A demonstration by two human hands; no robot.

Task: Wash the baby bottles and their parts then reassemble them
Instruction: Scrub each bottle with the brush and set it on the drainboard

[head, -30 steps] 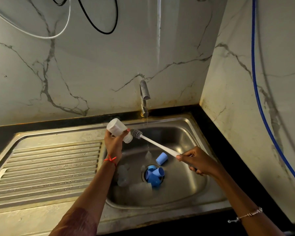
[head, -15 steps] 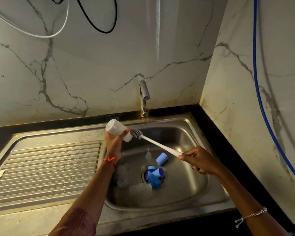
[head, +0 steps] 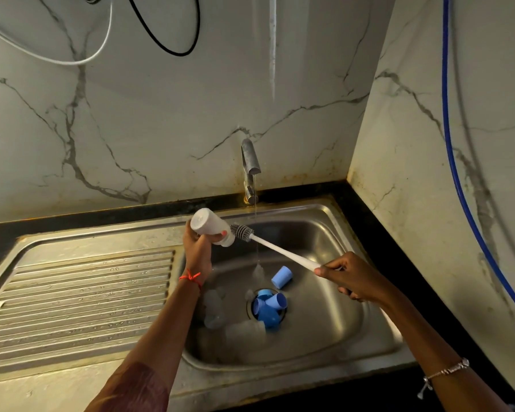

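Observation:
My left hand [head: 197, 246] grips a white baby bottle [head: 209, 225] tilted on its side above the sink's left rim, mouth facing right. My right hand [head: 348, 278] holds the white handle of a bottle brush [head: 275, 247]; its grey bristle head is partly inside the bottle's mouth. In the steel sink basin [head: 324, 328] lie several blue caps [head: 268, 307] over the drain, one more blue cap [head: 282, 277] beside them, and clear bottles [head: 244, 330] at the lower left.
A steel tap [head: 250, 168] at the back runs a thin stream of water into the basin. A ribbed draining board [head: 78, 295] lies to the left. Marble walls close the back and right; a blue hose [head: 455, 162] hangs on the right wall.
The brush head has slid back out of the bottle's mouth a little, showing more bristles. Both hands stay nearly where they were.

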